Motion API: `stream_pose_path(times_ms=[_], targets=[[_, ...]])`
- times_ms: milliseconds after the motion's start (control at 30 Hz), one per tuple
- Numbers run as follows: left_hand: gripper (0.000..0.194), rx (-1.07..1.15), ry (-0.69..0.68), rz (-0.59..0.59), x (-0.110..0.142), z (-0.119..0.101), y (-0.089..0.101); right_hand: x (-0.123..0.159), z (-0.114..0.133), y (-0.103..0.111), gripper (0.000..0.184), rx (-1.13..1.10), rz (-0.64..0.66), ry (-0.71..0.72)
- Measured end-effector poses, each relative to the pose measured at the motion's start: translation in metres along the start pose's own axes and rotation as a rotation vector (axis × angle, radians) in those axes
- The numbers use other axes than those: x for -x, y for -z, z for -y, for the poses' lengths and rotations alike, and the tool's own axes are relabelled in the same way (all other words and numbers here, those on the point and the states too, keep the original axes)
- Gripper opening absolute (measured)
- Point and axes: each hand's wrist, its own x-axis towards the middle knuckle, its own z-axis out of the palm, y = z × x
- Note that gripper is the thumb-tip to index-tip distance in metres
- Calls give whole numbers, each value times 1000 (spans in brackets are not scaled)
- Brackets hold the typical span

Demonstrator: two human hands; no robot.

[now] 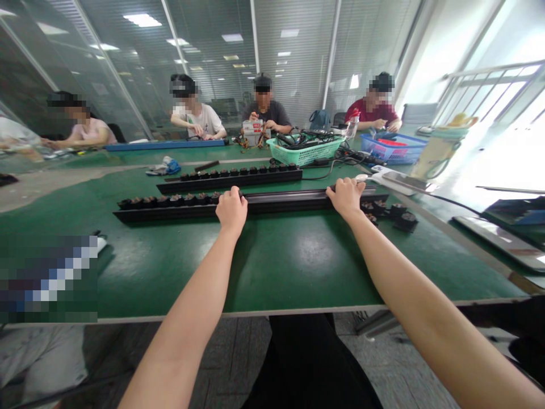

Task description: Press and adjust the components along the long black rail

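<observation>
From the head camera, the person leans over a green-topped workbench (272, 267) with both bare arms reaching forward. The left hand (231, 211) is curled over a long black bar (289, 201), its fingers bent across the top, grasping it just past the end of a row of round black fittings (166, 200). The right hand (347, 197) grasps the same bar near its right end, fingers hooked over it; how hard either hand clenches cannot be told. The bar lies flat across the bench, angled slightly, with its length between and beyond the hands.

Just behind it lies a second black bar (230, 182), its fittings along the top. A small cluster of loose black fittings (404, 221) sits just beside the right end of the held bar. A white power strip (395, 179) lies near the right hand.

Farther along the bench are a green plastic basket of black cables (304, 150) and a blue basket (394, 149). Four co-workers (264, 105) sit across the far side, with their hands on their own work.
</observation>
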Motion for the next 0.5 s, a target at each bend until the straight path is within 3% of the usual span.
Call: stream_pose_path(times_ms=[500], targets=[[37, 10, 1, 3, 0, 1, -1, 1, 0, 2, 40, -2, 7, -12]])
